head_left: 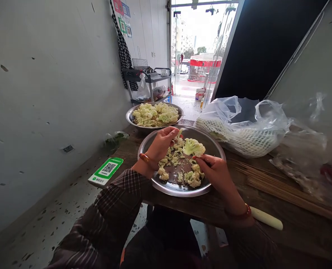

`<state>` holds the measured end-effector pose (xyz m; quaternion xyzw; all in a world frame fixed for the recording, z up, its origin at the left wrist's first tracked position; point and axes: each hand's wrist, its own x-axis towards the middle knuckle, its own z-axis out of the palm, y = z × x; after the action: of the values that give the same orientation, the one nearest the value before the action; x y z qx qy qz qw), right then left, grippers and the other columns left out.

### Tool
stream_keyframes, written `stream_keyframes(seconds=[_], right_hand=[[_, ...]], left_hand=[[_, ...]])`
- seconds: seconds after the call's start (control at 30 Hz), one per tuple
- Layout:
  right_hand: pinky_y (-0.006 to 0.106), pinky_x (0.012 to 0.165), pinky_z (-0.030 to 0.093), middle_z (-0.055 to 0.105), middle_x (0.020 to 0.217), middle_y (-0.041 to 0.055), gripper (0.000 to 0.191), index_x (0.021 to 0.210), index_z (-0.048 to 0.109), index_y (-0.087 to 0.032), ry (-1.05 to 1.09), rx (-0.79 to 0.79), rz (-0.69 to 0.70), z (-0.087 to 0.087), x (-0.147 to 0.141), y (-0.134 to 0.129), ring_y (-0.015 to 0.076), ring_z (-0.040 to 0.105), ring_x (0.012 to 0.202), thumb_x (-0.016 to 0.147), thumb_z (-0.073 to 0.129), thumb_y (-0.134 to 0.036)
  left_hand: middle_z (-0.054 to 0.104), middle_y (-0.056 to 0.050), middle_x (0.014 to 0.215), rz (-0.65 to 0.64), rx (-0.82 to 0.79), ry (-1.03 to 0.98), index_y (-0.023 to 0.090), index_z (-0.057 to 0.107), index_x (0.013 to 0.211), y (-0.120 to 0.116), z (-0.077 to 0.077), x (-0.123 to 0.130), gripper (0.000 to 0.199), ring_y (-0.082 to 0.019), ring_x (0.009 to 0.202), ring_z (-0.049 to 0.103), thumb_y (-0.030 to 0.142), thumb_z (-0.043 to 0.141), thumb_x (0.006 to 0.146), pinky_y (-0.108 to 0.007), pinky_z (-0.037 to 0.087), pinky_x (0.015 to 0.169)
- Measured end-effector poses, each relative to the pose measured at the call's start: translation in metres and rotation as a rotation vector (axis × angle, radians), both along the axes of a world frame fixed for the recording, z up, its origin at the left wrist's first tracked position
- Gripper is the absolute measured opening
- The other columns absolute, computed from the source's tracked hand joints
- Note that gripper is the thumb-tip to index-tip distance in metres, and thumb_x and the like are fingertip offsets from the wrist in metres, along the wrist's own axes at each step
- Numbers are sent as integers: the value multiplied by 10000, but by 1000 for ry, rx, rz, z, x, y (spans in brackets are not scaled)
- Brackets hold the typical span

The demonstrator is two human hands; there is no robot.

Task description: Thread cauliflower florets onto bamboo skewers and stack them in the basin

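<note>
Head view: right hand (213,170) nearly closed, fingertips pinched at the lower edge of a large cauliflower floret (193,147), held over the steel tray (179,192). Floret's long axis runs roughly left to right, dipping slightly rightward; pale green stalk side faces lower left, crown upward and right. Left hand (160,145) curled, thumb and fingers gripping a small cauliflower sprig (180,132), upper end leaning right. Loose pieces (193,178) lie below in tray.
</note>
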<state>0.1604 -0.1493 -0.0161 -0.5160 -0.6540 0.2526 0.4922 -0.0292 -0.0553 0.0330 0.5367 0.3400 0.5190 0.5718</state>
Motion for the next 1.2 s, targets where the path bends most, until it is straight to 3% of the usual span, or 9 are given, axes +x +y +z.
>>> stream_keyframes(seconds=[0.1, 0.27, 0.67, 0.93, 1.2], right_hand=[[255, 519, 340, 574, 585, -1, 389, 685, 694, -172, 4, -5, -16, 0, 0, 1, 142, 474, 575, 906, 619, -483], [257, 544, 344, 524, 569, -17, 393, 680, 688, -168, 9, -15, -35, 0, -1, 1, 135, 445, 576, 905, 617, -483], [260, 540, 344, 515, 559, -22, 376, 689, 691, -173, 1, -4, -43, 1, -1, 0, 138, 453, 570, 912, 615, -466], [256, 540, 344, 596, 608, -5, 358, 702, 702, -173, 19, -15, -55, 0, -2, 0, 141, 487, 589, 911, 619, -453], [256, 531, 339, 594, 613, -2, 357, 704, 698, -172, 17, -9, -59, 0, -2, -1, 146, 500, 598, 913, 616, -448]], left_hand=[[691, -30, 784, -20, -4, -1, 171, 681, 840, -1, 2, 1, 300, -70, 597, 506, 447, 765, 758, -202, 307, 500], [681, -20, 787, -59, 9, -10, 143, 712, 931, 0, 2, 2, 295, -57, 609, 484, 293, 803, 694, -202, 331, 543], [596, 18, 705, 101, 114, 75, 169, 630, 857, -1, 0, 4, 312, -118, 691, 608, 255, 858, 663, -237, 460, 642], [579, 25, 681, 119, 211, 204, 175, 653, 862, -1, -2, 3, 260, -106, 651, 537, 270, 817, 685, -228, 390, 598], [475, 56, 625, 178, 240, 207, 168, 626, 848, 0, -3, 3, 249, -81, 576, 397, 277, 792, 699, -230, 290, 546]])
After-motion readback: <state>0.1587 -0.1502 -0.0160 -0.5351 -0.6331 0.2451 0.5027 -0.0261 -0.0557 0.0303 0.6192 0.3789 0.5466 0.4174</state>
